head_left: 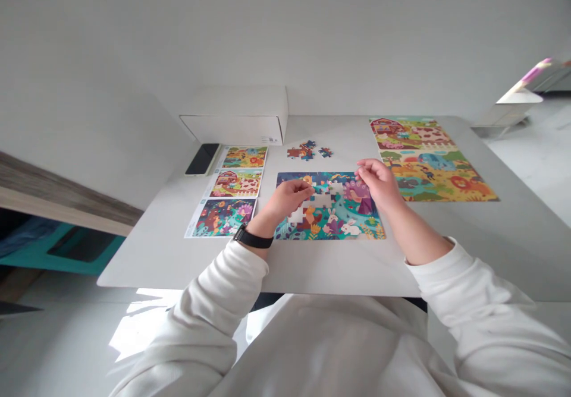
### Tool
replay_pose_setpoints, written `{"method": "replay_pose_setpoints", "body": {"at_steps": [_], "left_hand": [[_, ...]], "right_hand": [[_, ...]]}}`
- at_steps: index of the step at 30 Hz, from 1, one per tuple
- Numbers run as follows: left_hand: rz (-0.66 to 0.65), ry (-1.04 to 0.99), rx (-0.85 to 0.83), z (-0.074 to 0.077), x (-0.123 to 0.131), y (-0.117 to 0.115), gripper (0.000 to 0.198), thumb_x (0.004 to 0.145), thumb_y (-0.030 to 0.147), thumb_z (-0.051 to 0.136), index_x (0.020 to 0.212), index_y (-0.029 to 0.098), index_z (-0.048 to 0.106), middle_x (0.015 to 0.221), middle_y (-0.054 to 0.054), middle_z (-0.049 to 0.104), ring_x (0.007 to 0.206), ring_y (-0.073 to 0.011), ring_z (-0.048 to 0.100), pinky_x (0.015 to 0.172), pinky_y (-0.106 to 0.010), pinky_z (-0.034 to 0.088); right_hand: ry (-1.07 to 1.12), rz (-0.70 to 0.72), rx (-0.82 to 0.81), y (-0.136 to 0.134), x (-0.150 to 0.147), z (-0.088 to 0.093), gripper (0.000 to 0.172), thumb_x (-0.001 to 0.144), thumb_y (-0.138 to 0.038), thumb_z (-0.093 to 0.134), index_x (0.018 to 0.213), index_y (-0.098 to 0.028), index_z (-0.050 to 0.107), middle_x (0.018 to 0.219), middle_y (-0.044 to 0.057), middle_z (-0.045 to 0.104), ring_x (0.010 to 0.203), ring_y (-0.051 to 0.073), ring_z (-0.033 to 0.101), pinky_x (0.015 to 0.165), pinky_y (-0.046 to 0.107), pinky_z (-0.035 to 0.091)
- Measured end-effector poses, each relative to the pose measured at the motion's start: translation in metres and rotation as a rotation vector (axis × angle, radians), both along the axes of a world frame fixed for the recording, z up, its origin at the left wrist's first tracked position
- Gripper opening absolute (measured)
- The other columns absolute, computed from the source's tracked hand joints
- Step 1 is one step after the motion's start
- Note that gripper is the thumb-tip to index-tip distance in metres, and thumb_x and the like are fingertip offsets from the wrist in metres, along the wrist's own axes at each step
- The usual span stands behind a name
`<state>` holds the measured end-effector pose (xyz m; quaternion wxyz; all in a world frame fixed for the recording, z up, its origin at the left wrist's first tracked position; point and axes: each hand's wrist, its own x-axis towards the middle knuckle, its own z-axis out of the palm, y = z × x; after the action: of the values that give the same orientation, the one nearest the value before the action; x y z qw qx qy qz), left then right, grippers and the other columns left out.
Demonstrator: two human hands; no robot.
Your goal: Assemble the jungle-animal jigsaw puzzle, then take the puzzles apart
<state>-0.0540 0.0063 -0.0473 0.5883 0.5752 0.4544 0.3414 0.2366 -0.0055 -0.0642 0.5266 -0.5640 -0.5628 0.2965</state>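
Note:
A partly assembled colourful jigsaw puzzle [339, 221] lies on the white table [312, 266] in front of me, with several gaps in its middle. My left hand [289, 198] rests over the puzzle's left part, fingers curled together near the gaps; whether it holds a piece I cannot make out. My right hand [377, 180] hovers over the puzzle's upper right corner, fingers pinched together, anything in them is hidden. Several loose puzzle pieces [307, 151] lie beyond the puzzle.
Two finished puzzles [428, 156] lie at the right. A reference sheet with three pictures [229, 192] lies at the left, a black phone [202, 159] beside it. A white box [236, 114] stands at the back against the wall.

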Motion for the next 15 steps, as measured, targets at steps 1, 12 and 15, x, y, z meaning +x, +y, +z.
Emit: {"method": "replay_pose_setpoints", "body": {"at_steps": [1,12,15], "left_hand": [[-0.005,0.012,0.009,0.0,0.0,-0.001,0.021,0.079,0.037,0.085,0.077,0.019,0.074,0.051,0.004,0.05,0.038,-0.007,0.036,0.039,-0.019,0.019],[-0.008,0.11,0.097,0.007,0.008,-0.008,0.028,0.085,0.043,0.077,0.07,0.02,0.07,0.051,0.004,0.05,0.041,-0.0084,0.037,0.043,-0.021,0.023],[-0.009,0.109,0.158,0.007,0.014,-0.012,0.026,0.087,0.042,0.076,0.072,0.02,0.072,0.053,0.003,0.053,0.046,-0.0098,0.041,0.046,-0.021,0.027]], "right_hand": [[0.011,0.02,-0.005,-0.002,-0.002,0.001,0.04,0.092,-0.062,0.067,0.116,-0.03,0.069,0.097,0.003,0.076,0.089,0.024,0.074,0.083,0.039,0.062],[0.019,0.196,-0.082,-0.009,-0.014,0.008,0.04,0.089,-0.063,0.074,0.109,-0.029,0.075,0.097,0.003,0.079,0.092,0.024,0.075,0.081,0.037,0.062],[0.031,0.265,-0.139,-0.013,-0.022,0.015,0.039,0.087,-0.062,0.076,0.107,-0.029,0.075,0.094,0.002,0.078,0.087,0.023,0.074,0.071,0.034,0.061]]}}
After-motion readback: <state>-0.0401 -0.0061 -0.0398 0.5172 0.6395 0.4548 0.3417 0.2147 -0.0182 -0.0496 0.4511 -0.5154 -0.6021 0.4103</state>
